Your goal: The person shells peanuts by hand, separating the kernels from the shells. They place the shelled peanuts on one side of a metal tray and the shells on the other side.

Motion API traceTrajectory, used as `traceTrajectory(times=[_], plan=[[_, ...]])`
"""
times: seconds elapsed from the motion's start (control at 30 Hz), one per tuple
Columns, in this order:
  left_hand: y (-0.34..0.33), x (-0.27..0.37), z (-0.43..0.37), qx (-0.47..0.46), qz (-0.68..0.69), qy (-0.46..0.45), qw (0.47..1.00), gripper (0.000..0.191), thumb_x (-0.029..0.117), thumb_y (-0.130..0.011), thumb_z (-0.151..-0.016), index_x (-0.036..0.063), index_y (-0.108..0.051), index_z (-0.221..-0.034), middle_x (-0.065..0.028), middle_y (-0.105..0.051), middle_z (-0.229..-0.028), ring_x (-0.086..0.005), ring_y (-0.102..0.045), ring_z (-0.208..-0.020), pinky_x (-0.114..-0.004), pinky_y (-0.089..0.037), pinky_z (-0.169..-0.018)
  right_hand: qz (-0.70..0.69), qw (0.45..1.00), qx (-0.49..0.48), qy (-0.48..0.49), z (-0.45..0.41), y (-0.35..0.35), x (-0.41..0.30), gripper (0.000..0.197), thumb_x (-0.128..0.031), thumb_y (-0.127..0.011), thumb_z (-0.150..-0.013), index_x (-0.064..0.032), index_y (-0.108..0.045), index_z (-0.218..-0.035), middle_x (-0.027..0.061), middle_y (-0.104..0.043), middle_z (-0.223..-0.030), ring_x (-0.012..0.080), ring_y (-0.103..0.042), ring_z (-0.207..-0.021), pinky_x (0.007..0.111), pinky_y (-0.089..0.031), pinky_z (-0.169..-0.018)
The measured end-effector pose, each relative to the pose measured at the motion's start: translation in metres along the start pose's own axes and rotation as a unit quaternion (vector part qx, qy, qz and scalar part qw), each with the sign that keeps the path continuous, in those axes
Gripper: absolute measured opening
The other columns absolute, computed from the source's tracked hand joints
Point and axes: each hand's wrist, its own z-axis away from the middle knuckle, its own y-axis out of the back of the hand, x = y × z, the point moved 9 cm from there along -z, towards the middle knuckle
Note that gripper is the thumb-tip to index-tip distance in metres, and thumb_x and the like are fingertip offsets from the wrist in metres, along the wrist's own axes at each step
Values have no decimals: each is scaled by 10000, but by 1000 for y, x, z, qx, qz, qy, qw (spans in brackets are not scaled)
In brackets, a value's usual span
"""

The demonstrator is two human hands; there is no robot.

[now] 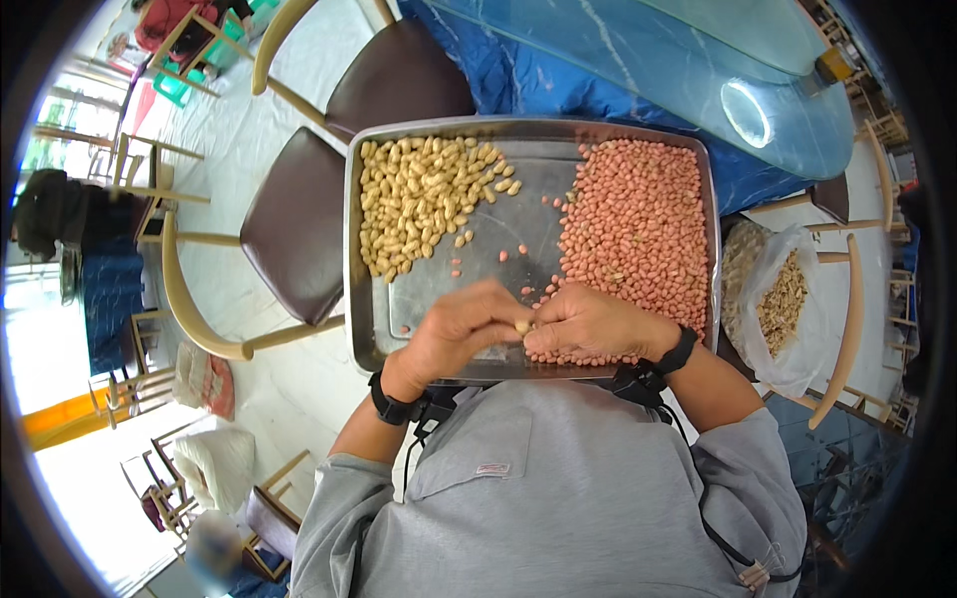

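Over the near side of a metal tray (493, 217), my left hand (471, 318) and my right hand (587, 321) meet at the fingertips. Between them is a peanut in its shell (523, 327), pinched by the left fingers and touched by the right ones; the fingers partly hide it. Unshelled peanuts (419, 198) are heaped in the tray's far left corner. A larger heap of pink shelled peanut kernels (635, 224) fills its right side and reaches under my right hand. A few loose kernels (503, 256) lie between the heaps.
Beyond the tray stands a table with a blue cloth (516, 82) and glass top. Chairs with brown seats (295, 224) are at the left. To the right, a clear plastic bag (781, 299) holds broken shells. Other people (56, 217) sit farther off at the left.
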Motion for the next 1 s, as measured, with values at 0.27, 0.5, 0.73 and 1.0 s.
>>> traceTrajectory(times=[0.27,0.5,0.73,1.0], plan=[[10,-23,25,68,-25,111,991,208,8,-843,-828,27,-748,-1012,-41,-658,-895,-119,-604,-752,-262,-467,-633,1,995,91,29,-7,12,-1,448,-341,-681,-1039,-23,-625,-728,-29,-486,-596,59,-423,-542,262,-406,-493],[-10,-17,8,75,-39,96,992,219,-14,-822,-832,32,-775,-1041,-42,-691,-869,-136,-634,-736,-279,-497,-654,-121,990,73,25,-12,1,15,297,-234,-611,-1082,3,-675,-915,8,-611,-670,59,-548,-530,223,-392,-456],[57,-69,2,150,-331,176,915,101,44,-747,-892,69,-752,-989,-98,-656,-854,-283,-672,-703,-387,-533,-612,-219,970,100,26,-9,4,26,266,-209,-629,-1074,35,-699,-996,7,-591,-690,45,-517,-513,210,-360,-427],[37,-109,1,41,-493,188,849,188,61,-699,-916,84,-698,-1102,-181,-631,-893,-379,-674,-719,-439,-553,-618,-182,970,151,53,-8,22,36,260,-191,-643,-1059,42,-693,-956,16,-616,-730,57,-513,-520,216,-367,-446]])
